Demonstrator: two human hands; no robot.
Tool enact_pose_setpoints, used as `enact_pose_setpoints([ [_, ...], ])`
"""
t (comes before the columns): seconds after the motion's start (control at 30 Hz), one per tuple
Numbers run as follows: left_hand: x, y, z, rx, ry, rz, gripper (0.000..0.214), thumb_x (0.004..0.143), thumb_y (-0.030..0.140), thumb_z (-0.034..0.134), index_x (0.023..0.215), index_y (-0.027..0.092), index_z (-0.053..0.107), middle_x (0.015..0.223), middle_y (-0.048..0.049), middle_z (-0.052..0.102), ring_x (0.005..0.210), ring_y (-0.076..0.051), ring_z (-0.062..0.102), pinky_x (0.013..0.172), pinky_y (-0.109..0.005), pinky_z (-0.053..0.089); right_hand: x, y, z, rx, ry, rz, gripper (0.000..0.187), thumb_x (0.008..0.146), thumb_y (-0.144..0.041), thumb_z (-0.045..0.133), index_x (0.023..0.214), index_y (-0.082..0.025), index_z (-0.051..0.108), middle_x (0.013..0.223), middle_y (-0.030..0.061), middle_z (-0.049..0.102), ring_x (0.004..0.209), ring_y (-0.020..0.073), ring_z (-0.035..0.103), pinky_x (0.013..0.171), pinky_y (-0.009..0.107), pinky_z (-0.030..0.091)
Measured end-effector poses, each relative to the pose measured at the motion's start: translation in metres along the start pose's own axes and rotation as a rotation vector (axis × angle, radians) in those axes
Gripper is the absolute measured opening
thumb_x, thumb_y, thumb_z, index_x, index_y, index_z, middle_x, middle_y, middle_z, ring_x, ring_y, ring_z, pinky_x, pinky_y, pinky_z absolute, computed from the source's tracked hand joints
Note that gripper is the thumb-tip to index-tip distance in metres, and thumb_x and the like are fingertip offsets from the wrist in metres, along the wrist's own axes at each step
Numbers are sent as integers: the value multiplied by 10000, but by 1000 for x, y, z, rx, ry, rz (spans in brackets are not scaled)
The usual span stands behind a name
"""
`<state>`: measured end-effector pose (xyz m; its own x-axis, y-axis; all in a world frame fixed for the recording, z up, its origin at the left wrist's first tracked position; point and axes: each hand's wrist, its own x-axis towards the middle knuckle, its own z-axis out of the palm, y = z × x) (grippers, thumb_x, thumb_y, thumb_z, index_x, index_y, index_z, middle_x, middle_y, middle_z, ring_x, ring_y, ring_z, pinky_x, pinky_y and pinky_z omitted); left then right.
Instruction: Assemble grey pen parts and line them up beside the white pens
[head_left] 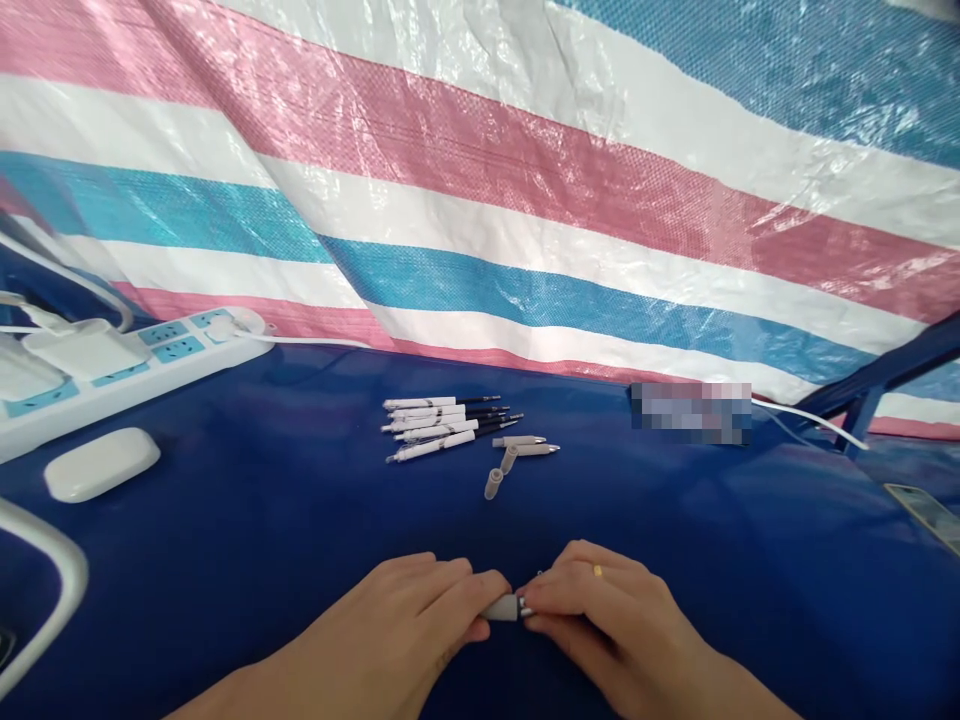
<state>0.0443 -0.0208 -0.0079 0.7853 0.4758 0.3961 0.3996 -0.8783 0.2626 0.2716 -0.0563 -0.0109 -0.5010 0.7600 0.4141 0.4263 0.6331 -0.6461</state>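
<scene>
My left hand and my right hand meet low in the middle of the view, both pinched on a small grey pen part held between their fingertips. A ring shows on a finger of the right hand. Beyond them on the dark blue cloth lies a bundle of several white and black pens. Beside the bundle lie loose grey pen parts, apart from both hands.
A white power strip with plugged-in chargers sits at the far left, with a white earbud case in front of it. A striped pink, white and blue tarp hangs behind. A white cable runs at the right.
</scene>
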Motion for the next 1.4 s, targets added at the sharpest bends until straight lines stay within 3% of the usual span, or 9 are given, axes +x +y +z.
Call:
enact_pose_setpoints([
  [0.23, -1, 3, 4, 36, 85, -30, 395, 1057, 276, 97, 1088, 216, 486, 812, 24, 722, 618, -114, 672, 548, -234, 497, 0, -2, 2, -197, -6, -28, 156, 1009, -210, 448, 1025, -135, 583, 795, 38, 682, 675, 140, 584, 629, 247, 478],
  [0.4, 0, 5, 8, 92, 121, -28, 393, 1057, 277, 104, 1064, 232, 495, 788, 38, 731, 605, -116, 686, 532, -234, 507, -1, 2, 8, -391, 10, -99, 267, 1024, -225, 400, 840, -145, 576, 682, 22, 648, 569, 146, 504, 556, 293, 415],
  [0.53, 1, 4, 7, 94, 128, -34, 388, 1055, 282, 108, 1079, 228, 492, 821, 32, 740, 627, -113, 697, 532, -224, 515, 0, 1, 5, -461, 36, -102, 332, 1004, -413, 440, 1011, -120, 596, 731, 34, 657, 650, 179, 552, 593, 320, 422],
  [0.67, 1, 2, 7, 90, 127, -39, 397, 1054, 304, 115, 1058, 228, 505, 830, 31, 744, 634, -116, 702, 518, -222, 518, 1, 1, 2, -495, 42, -139, 165, 995, -213, 469, 1047, -137, 606, 820, 34, 667, 725, 175, 567, 666, 319, 411],
  [0.77, 2, 3, 9, 104, 149, -40, 404, 1056, 332, 131, 1033, 242, 524, 808, 53, 743, 637, -119, 705, 554, -235, 532, 2, 2, 1, -485, 36, -185, 183, 990, -133, 448, 1027, -135, 627, 795, 27, 658, 720, 163, 559, 647, 308, 385],
  [1.0, 3, 3, 7, 104, 181, -20, 468, 1053, 312, 108, 975, 238, 564, 745, 46, 729, 583, -112, 681, 542, -218, 516, 6, 1, -2, -539, 29, -178, 255, 1018, -311, 442, 1026, -138, 629, 801, 29, 661, 710, 169, 562, 642, 319, 378],
  [1.1, 2, 2, 4, 96, 158, -35, 441, 1054, 310, 129, 1009, 237, 561, 783, 44, 732, 611, -111, 686, 564, -215, 521, 6, 1, -1, -523, 38, -178, 226, 1019, -274, 435, 1045, -140, 616, 826, 31, 670, 717, 161, 570, 642, 309, 381],
  [1.23, 0, 2, 3, 41, 107, -17, 409, 1055, 310, 161, 1050, 238, 564, 799, 44, 725, 603, -106, 670, 567, -213, 511, 7, -2, -1, -539, 51, -246, 184, 996, -138, 446, 966, -141, 628, 717, 4, 646, 652, 135, 560, 586, 292, 353],
  [1.4, -3, 1, 9, 27, 51, 24, 472, 1055, 293, 113, 972, 239, 575, 698, 50, 679, 535, -107, 623, 560, -226, 492, 7, -4, 1, -611, 44, -275, 359, 1036, -257, 379, 754, -161, 580, 579, -12, 562, 537, 127, 502, 528, 297, 321],
])
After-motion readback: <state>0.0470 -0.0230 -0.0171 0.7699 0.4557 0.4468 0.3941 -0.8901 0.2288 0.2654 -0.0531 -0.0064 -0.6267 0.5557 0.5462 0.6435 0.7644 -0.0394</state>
